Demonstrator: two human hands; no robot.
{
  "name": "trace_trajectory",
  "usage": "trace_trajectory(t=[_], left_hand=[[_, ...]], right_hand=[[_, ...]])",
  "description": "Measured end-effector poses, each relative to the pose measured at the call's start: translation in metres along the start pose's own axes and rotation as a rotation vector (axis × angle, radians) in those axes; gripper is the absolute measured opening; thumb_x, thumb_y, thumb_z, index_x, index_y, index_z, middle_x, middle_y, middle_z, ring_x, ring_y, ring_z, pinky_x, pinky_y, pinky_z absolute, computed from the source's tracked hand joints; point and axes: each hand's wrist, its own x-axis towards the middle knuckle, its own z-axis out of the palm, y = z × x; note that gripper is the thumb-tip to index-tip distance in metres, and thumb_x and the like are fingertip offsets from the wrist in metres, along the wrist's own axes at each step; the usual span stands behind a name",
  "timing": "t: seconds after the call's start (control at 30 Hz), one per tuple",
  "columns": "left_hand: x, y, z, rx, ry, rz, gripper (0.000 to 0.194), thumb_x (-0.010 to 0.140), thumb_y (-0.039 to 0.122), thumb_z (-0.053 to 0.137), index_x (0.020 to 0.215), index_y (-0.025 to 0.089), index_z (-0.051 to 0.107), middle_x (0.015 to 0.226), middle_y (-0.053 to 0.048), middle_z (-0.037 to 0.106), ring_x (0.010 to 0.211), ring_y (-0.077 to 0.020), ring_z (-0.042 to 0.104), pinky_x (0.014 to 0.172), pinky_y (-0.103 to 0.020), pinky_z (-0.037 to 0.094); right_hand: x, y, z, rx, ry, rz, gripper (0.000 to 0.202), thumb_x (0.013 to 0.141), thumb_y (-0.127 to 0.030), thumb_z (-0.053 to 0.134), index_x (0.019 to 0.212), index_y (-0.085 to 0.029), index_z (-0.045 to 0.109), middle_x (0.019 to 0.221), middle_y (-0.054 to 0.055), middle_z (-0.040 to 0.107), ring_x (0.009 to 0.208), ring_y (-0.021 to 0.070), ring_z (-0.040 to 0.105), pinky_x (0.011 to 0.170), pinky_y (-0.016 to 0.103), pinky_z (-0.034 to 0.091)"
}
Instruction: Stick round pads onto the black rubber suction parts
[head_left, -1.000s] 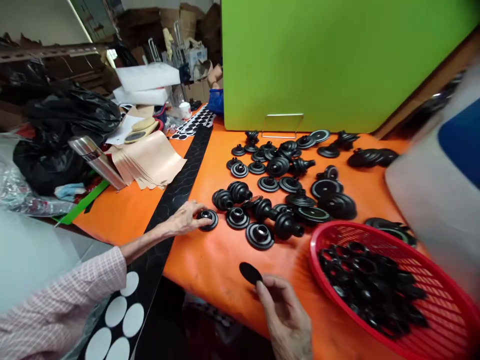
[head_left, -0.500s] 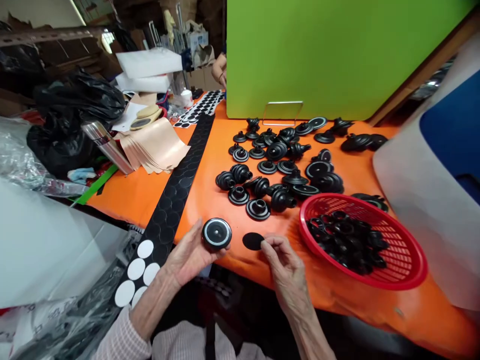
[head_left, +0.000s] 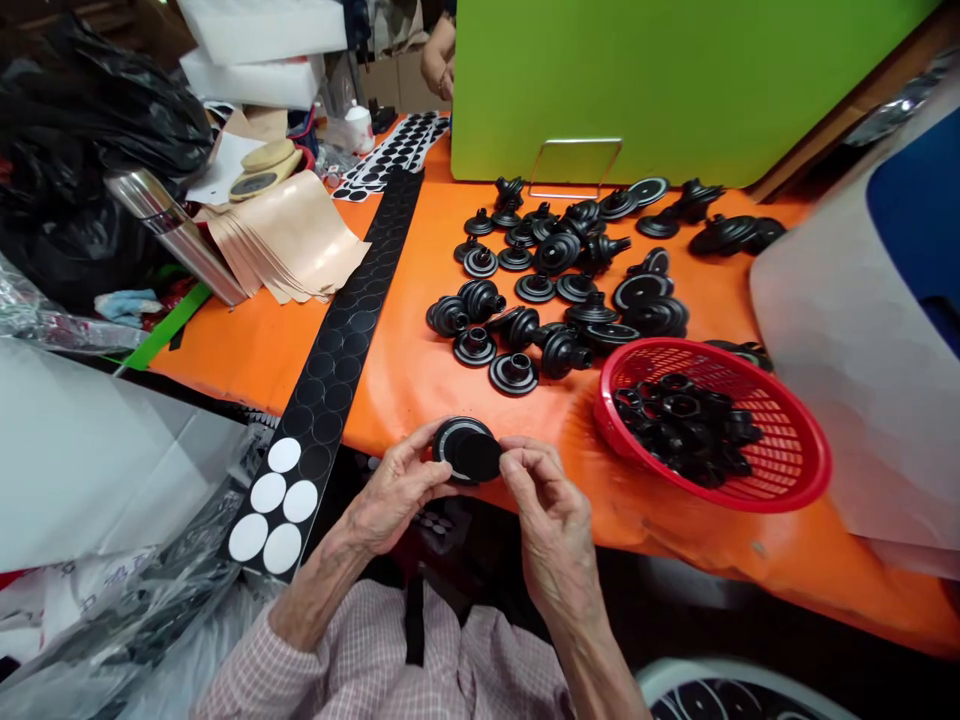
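Observation:
Near the table's front edge, my left hand (head_left: 401, 487) grips a round black part (head_left: 444, 443) with a pale ring on its face, thumb on the near rim. Between the thumb and fingers of my right hand (head_left: 544, 500) is a thin black disc (head_left: 478, 457), which overlaps the right side of the part's face. Beyond my hands, many stepped black parts (head_left: 514, 373) lie on the orange table (head_left: 405, 385). A long black strip of round stickers (head_left: 330, 370) runs along the left, with several white circles at its near end.
A red basket (head_left: 814, 440) of black rings stands at the right. A green board (head_left: 675, 90) rises behind the parts. Brown sheets (head_left: 300, 235), a metal flask (head_left: 180, 235) and black bags (head_left: 112, 110) are at the left. Another person's arm (head_left: 439, 55) shows at the back.
My right hand has brought the black disc left, from beside the round part to over its face. My left hand has turned and its fingers have closed more around the part. The view has tilted down.

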Motion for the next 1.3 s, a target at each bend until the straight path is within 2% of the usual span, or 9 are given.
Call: trace_trajectory(t=[0.23,0.57,0.77,0.97,1.1,1.3], left_hand=[[-0.002,0.000,0.002,0.039,-0.025,0.002,0.043,0.077,0.019,0.068,0.120,0.024,0.064,0.119,-0.006,0.066,0.100,-0.0205,0.065,0.086,-0.032,0.053],[-0.003,-0.002,-0.001,0.032,0.006,-0.005,0.050,0.075,0.021,0.070,0.124,0.023,0.062,0.111,-0.007,0.070,0.094,-0.0202,0.068,0.089,-0.036,0.052],[-0.004,-0.002,-0.002,0.036,0.022,0.007,0.047,0.075,0.020,0.070,0.121,0.021,0.064,0.111,-0.007,0.070,0.100,-0.0222,0.065,0.089,-0.035,0.052],[-0.002,-0.007,-0.005,0.005,0.033,0.024,0.038,0.078,0.022,0.069,0.116,0.020,0.067,0.113,-0.008,0.069,0.100,-0.0232,0.065,0.086,-0.037,0.054],[-0.001,-0.010,-0.005,-0.021,0.104,0.038,0.031,0.078,0.025,0.070,0.108,0.018,0.067,0.112,-0.007,0.068,0.098,-0.0223,0.066,0.081,-0.035,0.057],[-0.002,-0.011,-0.005,-0.024,0.164,0.057,0.032,0.076,0.024,0.072,0.105,0.015,0.066,0.107,-0.007,0.069,0.094,-0.0201,0.067,0.078,-0.031,0.058]], right_hand=[[-0.005,-0.001,0.005,-0.013,0.037,0.049,0.029,0.081,-0.046,0.059,0.074,-0.018,0.063,0.100,0.006,0.054,0.092,0.0184,0.056,0.076,0.029,0.050],[-0.008,0.001,0.010,-0.040,0.043,0.052,0.029,0.082,-0.046,0.058,0.074,-0.018,0.062,0.101,0.007,0.053,0.094,0.0183,0.055,0.079,0.030,0.050],[-0.009,0.002,0.014,-0.087,0.055,0.024,0.027,0.084,-0.044,0.056,0.075,-0.019,0.060,0.099,0.006,0.053,0.091,0.0182,0.056,0.077,0.031,0.050],[-0.012,0.008,0.018,-0.134,0.069,-0.035,0.021,0.088,-0.038,0.053,0.077,-0.020,0.056,0.098,0.006,0.053,0.093,0.0191,0.055,0.076,0.033,0.051],[-0.014,0.013,0.022,-0.190,0.071,-0.096,0.017,0.090,-0.034,0.050,0.080,-0.020,0.054,0.099,0.006,0.052,0.096,0.0200,0.055,0.081,0.037,0.051],[-0.015,0.015,0.028,-0.445,0.147,-0.349,0.011,0.092,-0.022,0.047,0.082,-0.021,0.051,0.092,0.006,0.055,0.090,0.0186,0.055,0.077,0.035,0.050]])
